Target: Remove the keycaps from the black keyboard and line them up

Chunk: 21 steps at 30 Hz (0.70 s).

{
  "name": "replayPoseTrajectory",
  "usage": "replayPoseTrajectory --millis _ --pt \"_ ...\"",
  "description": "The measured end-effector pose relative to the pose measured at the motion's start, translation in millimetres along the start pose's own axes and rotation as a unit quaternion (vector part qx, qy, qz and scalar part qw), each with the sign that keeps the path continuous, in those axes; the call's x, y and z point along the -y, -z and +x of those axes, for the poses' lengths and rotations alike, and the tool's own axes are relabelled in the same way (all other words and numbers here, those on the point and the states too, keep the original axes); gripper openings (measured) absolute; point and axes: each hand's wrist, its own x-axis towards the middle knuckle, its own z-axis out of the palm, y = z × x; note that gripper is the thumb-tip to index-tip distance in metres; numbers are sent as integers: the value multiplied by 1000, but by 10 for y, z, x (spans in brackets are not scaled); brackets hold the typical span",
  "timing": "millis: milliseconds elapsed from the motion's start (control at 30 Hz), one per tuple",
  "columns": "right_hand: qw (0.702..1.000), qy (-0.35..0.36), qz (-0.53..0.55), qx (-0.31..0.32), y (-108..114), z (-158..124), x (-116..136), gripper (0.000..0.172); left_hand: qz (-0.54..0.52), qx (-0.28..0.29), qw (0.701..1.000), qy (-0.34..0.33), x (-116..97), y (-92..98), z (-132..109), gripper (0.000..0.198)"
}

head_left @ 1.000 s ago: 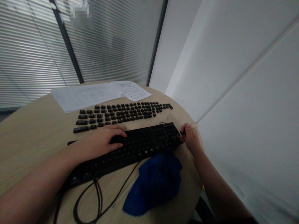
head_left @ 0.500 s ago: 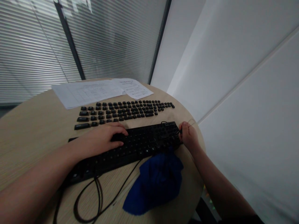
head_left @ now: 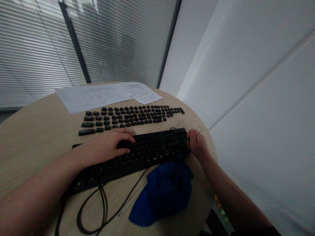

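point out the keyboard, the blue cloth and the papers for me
Keyboard (head_left: 141, 150): head view, on the middle of its key area.
Blue cloth (head_left: 163, 195): head view, on its crumpled middle.
Papers (head_left: 105, 95): head view, on the left sheet's printed face.

Nothing can be read: the papers (head_left: 94, 97) beyond the left grip (head_left: 112, 142) bear print, apparently partly a grid, too small and blurred to decipher.

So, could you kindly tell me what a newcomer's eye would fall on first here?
Probably the rows of loose black keycaps on the pale table, between the white papers and the black keyboard. Next would likely be the crumpled blue cloth at the keyboard's near edge. The left hand rests on the keyboard, while a thin wire loop sticks out from the right hand at its right end.
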Motion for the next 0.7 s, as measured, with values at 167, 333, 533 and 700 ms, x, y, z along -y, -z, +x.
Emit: replayPoseTrajectory --millis 167,333,533,700 --pt "999 6 36 24 7 -43 -32 48 1 -1 1000 -9 -30 22 2 30" --pt "999 31 18 33 11 -49 -93 48 5 0 1000 -10 25 -6 1 31" --pt "999 38 28 21 -23 -68 -69 47 8 -5 1000 -16 65 -25 3 32" --pt "989 -38 136 -45 -75 -52 -23 48 3 -2 1000 -8 17 6 10 32"
